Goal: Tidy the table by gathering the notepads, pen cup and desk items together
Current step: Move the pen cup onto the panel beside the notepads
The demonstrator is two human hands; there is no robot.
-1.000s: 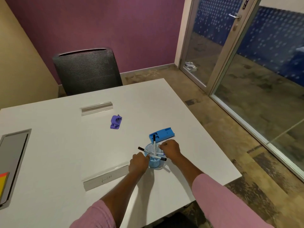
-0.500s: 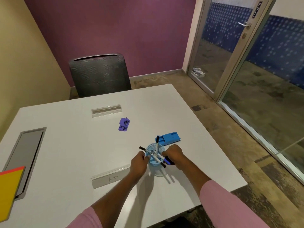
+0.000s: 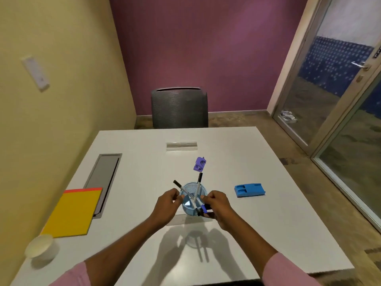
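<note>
A blue mesh pen cup (image 3: 192, 189) with several pens is lifted above the white table (image 3: 144, 166), its shadow falling on the tabletop below. My left hand (image 3: 168, 203) grips its left side and my right hand (image 3: 217, 204) grips its right side, fingers also over a blue-capped pen (image 3: 204, 207). A yellow notepad (image 3: 73, 212) with an orange edge lies at the left. Beyond the cup sits a purple stapler-like item (image 3: 199, 163). A blue holder (image 3: 249, 190) lies to the right.
A white cup (image 3: 39, 247) stands near the front left corner. A grey cable hatch (image 3: 103, 176) is set into the table's left side. A clear nameplate stand (image 3: 181, 146) sits at the far side, before a grey chair (image 3: 179, 108). Glass door at right.
Both hands have lifted the pen cup off the table and carried it left, away from the blue holder. The view has swung left, bringing the notepad and white cup into sight.
</note>
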